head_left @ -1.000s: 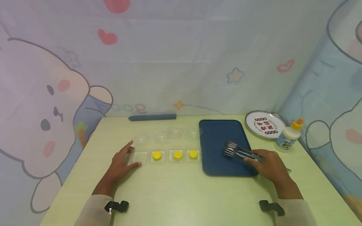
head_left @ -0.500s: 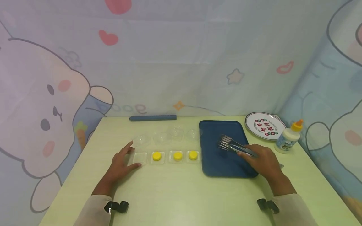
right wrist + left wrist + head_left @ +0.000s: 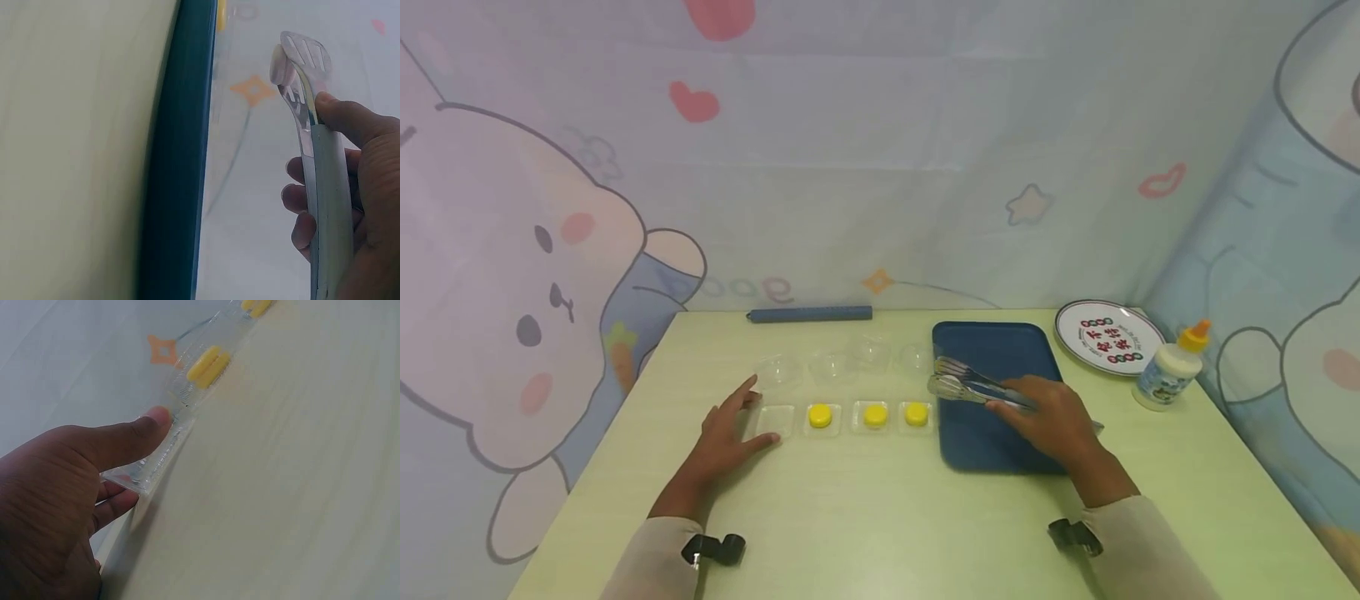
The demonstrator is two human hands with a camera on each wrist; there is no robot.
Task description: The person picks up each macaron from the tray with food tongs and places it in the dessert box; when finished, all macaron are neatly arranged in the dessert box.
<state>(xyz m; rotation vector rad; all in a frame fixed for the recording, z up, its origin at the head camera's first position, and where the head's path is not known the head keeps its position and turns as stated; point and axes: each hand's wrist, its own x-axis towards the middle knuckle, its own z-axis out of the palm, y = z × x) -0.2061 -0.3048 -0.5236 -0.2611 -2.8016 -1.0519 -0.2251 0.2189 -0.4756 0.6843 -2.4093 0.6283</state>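
so, the right hand (image 3: 1051, 418) grips tongs (image 3: 992, 393) over the tray (image 3: 992, 340), left hand (image 3: 722, 440) spread around a clear container (image 3: 776, 422)

Right of the tray (image 3: 172, 175), the right hand (image 3: 374, 187) grips tongs (image 3: 329, 175) with a pale pinkish piece (image 3: 280, 65) between their tips, while the table (image 3: 75, 162) spreads to the tray's left.

Shiny metal tongs (image 3: 330, 175), glossy clear plastic cases (image 3: 776, 422)
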